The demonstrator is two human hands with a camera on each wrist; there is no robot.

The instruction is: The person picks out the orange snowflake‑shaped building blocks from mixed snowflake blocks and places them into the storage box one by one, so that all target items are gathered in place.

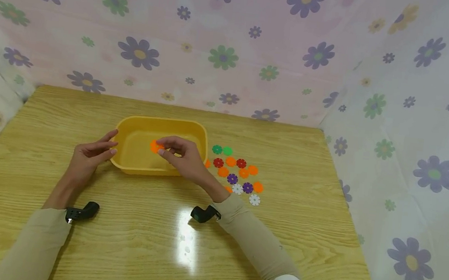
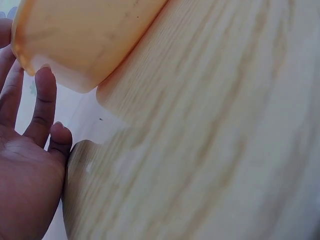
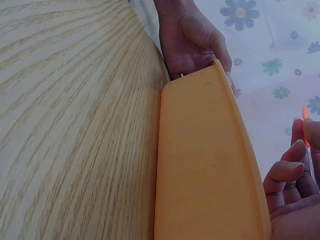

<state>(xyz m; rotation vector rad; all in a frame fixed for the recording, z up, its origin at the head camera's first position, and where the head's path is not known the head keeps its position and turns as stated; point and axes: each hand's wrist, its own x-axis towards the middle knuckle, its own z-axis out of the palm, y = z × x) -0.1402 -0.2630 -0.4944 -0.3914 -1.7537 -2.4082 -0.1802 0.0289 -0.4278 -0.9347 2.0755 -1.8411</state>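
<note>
A yellow plastic basin (image 1: 139,160) stands on the table. My right hand (image 1: 189,158) is over it and pinches an orange notched plastic disc (image 1: 155,146) between thumb and fingertips. In the right wrist view the orange disc (image 3: 305,116) shows edge-on above the basin's rim. My left hand (image 1: 86,157) is at the basin's left end, its fairly straight fingers touching the rim. The left wrist view shows these fingers (image 2: 44,95) spread beside the basin wall (image 2: 75,45). From the head view, part of the basin's inside is hidden behind my right hand.
Several loose notched discs lie right of the basin: green (image 1: 217,149), red (image 1: 218,163), orange (image 1: 253,170), purple (image 1: 232,179) and white (image 1: 254,200). A flower-patterned cloth (image 1: 255,92) hangs behind the wooden table (image 1: 134,240). Black cameras are strapped at both wrists.
</note>
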